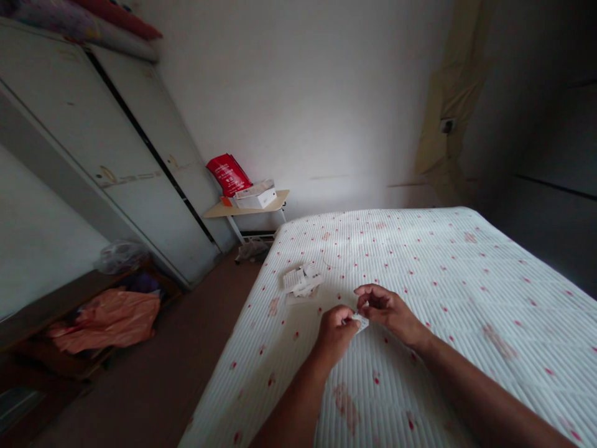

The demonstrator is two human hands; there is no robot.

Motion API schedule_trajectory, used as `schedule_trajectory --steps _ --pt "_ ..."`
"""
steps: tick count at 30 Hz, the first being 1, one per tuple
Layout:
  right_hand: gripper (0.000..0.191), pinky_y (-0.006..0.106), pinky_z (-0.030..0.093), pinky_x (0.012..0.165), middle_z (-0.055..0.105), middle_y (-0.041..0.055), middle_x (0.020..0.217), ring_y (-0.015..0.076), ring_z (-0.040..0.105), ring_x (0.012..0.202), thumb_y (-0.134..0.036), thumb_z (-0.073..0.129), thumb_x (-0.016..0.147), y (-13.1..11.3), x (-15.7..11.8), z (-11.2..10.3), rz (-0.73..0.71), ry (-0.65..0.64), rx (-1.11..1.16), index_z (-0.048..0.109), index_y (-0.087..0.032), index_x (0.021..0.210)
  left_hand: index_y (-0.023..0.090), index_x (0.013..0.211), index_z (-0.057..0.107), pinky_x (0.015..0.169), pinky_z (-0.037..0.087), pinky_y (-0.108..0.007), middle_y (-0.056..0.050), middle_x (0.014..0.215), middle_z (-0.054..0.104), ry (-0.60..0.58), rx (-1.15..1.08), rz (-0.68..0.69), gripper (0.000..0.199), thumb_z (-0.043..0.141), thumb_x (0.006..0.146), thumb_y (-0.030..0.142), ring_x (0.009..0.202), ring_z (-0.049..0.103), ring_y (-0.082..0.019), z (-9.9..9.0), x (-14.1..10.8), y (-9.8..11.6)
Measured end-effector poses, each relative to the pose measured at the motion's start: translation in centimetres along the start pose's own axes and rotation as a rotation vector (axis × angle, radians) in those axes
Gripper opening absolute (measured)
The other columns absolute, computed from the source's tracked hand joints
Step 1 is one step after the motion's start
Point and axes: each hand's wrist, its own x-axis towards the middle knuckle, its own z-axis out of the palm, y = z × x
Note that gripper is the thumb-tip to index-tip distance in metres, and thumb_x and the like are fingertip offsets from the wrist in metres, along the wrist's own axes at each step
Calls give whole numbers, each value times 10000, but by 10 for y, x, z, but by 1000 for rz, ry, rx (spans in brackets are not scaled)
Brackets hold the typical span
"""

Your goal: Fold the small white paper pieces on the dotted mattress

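My left hand (336,330) is closed on a small white printed piece of paper or card (362,323), thumb on top, low over the bed. Close against its far edge, my right hand (385,308) has its fingers curled and thumb drawn in. What lies between those right fingertips is too small to make out. Ahead and to the left, a loose pile of white printed slips (302,281) lies on the bed cover (420,274), which is ribbed white with red dots and faint brown figures.
A small table (217,211) by the wall bears a red bag (229,175) and a white box (256,196). White cupboards (140,149) line the left side. Below them, an orange plastic bag (112,320) lies on a low wooden shelf. The bed's left edge drops to a brown floor (186,336).
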Motion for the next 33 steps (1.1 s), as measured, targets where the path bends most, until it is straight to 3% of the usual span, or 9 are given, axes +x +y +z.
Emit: schedule_trajectory --steps 5,9,12,19,25,29,33 --pt "150 206 319 477 494 -51 564 70 415 481 -302 593 701 13 2 -2 88 22 -112 559 -158 729 144 632 566 517 302 -179 49 561 445 25 131 2 124 482 704 201 564 414 -85 4 4 -6" --pt "132 201 305 431 479 -62 508 73 399 425 -299 559 691 17 3 -2 181 18 -151 525 -173 712 152 926 634 599 388 -189 15 708 599 58 138 -18 259 491 712 172 637 517 -102 2 5 -5" --pt "93 199 300 438 472 -58 526 75 402 442 -269 528 703 18 2 -2 142 7 -276 522 -177 690 196 1080 584 641 414 -206 15 752 618 106 249 -13 386 496 709 138 663 542 -108 -1 5 -2" --pt "112 214 346 555 557 -14 619 112 497 580 -179 461 727 17 1 0 9 33 -771 566 -169 690 215 874 596 791 422 -263 0 872 637 132 589 101 205 505 730 101 857 563 -147 -2 3 -3" --pt "135 217 379 601 591 22 722 129 542 646 -154 455 739 17 1 2 -39 36 -976 589 -167 724 210 822 594 832 407 -282 -11 877 600 125 673 236 205 512 722 50 904 521 -154 -4 2 -8" --pt "163 214 405 624 581 39 848 122 562 678 -151 472 762 19 -2 -3 -101 35 -1000 620 -173 824 204 743 622 824 411 -274 -12 854 591 119 651 302 215 509 711 24 893 511 -151 -8 0 -10" --pt "182 194 423 656 562 36 927 102 575 714 -149 475 797 21 -7 -8 -213 -81 -937 645 -200 837 198 747 644 814 426 -283 -22 846 593 120 631 298 218 532 680 24 877 515 -159 -11 0 -11"
